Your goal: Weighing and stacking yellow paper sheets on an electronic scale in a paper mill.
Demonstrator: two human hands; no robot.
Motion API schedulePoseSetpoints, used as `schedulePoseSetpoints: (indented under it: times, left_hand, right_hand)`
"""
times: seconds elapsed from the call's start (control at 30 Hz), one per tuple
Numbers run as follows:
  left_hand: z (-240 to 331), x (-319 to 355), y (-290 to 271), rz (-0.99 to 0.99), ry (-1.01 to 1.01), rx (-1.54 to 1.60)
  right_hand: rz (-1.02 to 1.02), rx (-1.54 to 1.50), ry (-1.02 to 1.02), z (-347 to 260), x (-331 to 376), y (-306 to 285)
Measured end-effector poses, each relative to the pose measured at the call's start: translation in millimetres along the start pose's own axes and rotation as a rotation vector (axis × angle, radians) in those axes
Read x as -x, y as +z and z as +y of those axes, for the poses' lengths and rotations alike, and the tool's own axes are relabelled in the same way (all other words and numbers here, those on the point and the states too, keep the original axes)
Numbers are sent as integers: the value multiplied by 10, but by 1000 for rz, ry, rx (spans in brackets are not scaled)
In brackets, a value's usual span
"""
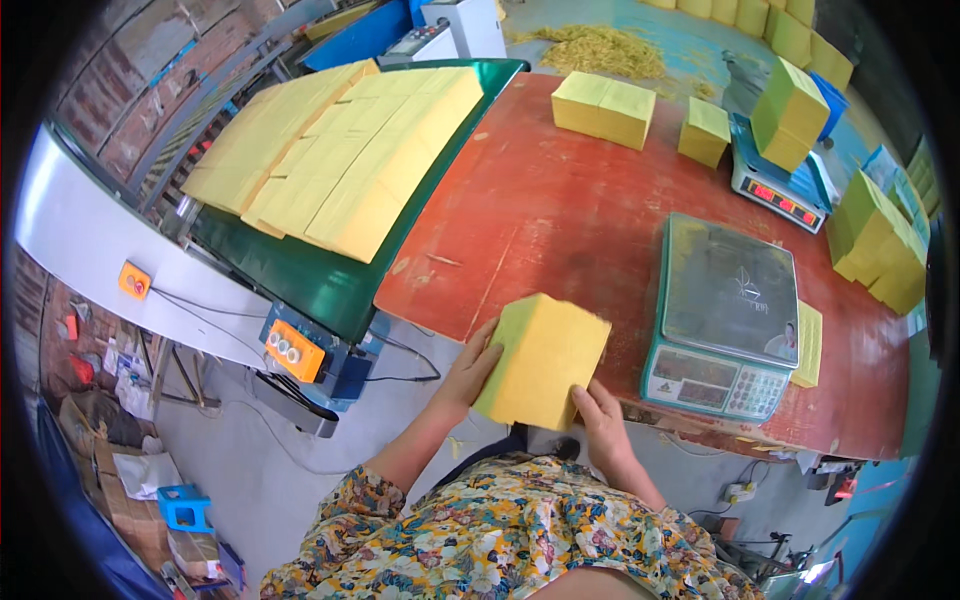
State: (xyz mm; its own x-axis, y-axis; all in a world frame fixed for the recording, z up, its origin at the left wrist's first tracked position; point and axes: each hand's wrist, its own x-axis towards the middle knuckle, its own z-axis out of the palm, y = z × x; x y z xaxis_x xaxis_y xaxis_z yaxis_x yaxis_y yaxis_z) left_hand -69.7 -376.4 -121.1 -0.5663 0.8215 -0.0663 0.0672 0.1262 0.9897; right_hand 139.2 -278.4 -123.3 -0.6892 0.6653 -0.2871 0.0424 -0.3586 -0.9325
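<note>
Between my two hands is a thick yellow paper block, held at the near edge of the red table. My left hand presses on its left side, fingers along the face. At the lower right, my right hand grips the block's edge with the thumb on the front. To the right of the block stands a digital weighing scale with a bare dark plate. Another yellow paper block sits partly hidden behind that scale.
At left, rows of yellow paper blocks lie on a green conveyor belt. An orange button box hangs near its end. At the far right, a second scale carries stacked blocks. More blocks stand along the table's far edge.
</note>
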Motion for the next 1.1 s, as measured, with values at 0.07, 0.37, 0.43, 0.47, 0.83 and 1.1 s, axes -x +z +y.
schedulePoseSetpoints:
  times: [0.07, 0.37, 0.43, 0.47, 0.83, 1.1]
  left_hand:
    - [-23, -101, 40, -27, -202, 431]
    - [-786, -1065, -224, -235, 580, -696]
    - [-539, -797, -110, -21, -111, 390]
    - [-471, -787, -158, -25, -125, 394]
    - [-115, -1015, -280, -345, -25, 283]
    - [-554, -1037, -218, -305, 323, -9]
  right_hand:
    - [7, 332, -217, -211, -120, -33]
    - [115, 913, -253, -636, -904, 103]
    - [107, 837, -99, -568, -1016, 32]
    - [72, 828, -106, -579, -1021, 54]
    - [94, 390, -248, -429, -1299, 246]
    - [25, 57, -507, -313, -1102, 258]
